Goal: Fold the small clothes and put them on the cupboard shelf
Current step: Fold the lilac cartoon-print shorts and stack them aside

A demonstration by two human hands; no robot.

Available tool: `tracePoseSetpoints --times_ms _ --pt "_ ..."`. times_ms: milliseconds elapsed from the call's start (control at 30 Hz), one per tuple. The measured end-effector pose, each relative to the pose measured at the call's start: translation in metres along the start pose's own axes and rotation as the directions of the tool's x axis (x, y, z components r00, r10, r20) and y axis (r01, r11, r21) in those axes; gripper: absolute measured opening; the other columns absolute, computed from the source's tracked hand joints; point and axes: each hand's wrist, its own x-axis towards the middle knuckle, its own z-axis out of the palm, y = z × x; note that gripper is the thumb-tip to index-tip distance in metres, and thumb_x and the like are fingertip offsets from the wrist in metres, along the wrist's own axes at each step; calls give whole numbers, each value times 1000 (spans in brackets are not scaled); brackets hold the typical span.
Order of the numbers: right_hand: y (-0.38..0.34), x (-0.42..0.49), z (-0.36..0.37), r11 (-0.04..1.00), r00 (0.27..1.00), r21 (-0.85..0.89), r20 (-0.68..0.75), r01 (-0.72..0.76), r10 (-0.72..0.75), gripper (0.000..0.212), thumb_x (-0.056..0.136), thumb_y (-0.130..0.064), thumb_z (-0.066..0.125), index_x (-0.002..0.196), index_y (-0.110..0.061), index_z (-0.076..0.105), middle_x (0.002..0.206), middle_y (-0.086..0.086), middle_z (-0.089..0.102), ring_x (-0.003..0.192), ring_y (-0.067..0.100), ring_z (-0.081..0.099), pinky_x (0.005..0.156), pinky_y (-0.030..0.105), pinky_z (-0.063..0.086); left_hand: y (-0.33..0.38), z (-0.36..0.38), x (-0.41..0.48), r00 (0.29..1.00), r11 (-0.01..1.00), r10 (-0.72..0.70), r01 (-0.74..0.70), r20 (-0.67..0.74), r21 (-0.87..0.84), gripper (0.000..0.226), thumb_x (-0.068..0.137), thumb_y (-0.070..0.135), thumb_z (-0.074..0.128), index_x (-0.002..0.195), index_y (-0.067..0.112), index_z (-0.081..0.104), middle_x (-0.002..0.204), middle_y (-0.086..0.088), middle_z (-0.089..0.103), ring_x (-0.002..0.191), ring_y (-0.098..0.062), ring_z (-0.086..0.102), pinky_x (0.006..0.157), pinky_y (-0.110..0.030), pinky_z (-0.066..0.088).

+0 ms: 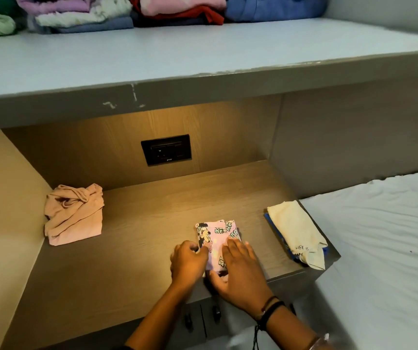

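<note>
Left hand [189, 261] pinching, right hand [240, 270] flat on pink printed cloth [216, 237], woodgrain shelf [152, 218]

An upper shelf [202, 54], pale blue-grey on top with a chipped grey front edge, spans a recess lined in light wood. Warm yellow light glows on the back panel [228, 132], brightest just under the shelf, around a black socket plate [166, 149]. The wooden ledge [139, 223] below is bounded by a wood side wall [3, 188] at left and a grey panel [341, 137] at right, with grey drawers [194, 309] carrying dark knobs [216, 311] under its front edge, and just beside it on the right lies a bed [384, 236] under a creased white sheet.
</note>
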Motion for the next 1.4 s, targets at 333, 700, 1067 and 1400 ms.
tracePoseSetpoints --times_ms 333,700,1067,1400 --pt "-29 16 -6 980 983 74 19 -186 185 75 80 -57 46 140 -12 38 140 9 50 132 26 43 115 40 29 51 -18 -8 917 886 -3 188 400 -425 27 75 8 62 49 15 59 54 -10 60 41 -17 54 41 -16 40" --pt "36 22 -91 -65 892 958 283 -278 352 35 86 8 50 113 -9 65 104 13 75 93 33 72 78 42 59 68 -8 -35 874 766 34 288 485 -574 50 85 28 71 123 15 41 108 -8 71 93 -26 71 68 -35 56" --pt "138 4 -126 51 852 976 160 -212 498 21 92 -7 56 109 -16 66 102 7 76 89 29 74 68 38 59 137 80 -66 842 711 154 269 517 -650 24 92 24 64 112 12 68 102 -9 76 85 -26 75 67 -35 60" --pt "185 6 -99 809 838 387 -144 -442 526 32 91 -16 60 122 -10 60 137 14 51 118 28 52 83 24 51 130 148 -56 942 957 288 -279 173 -78 36 89 38 61 120 19 62 114 1 71 91 -13 68 78 -34 58"
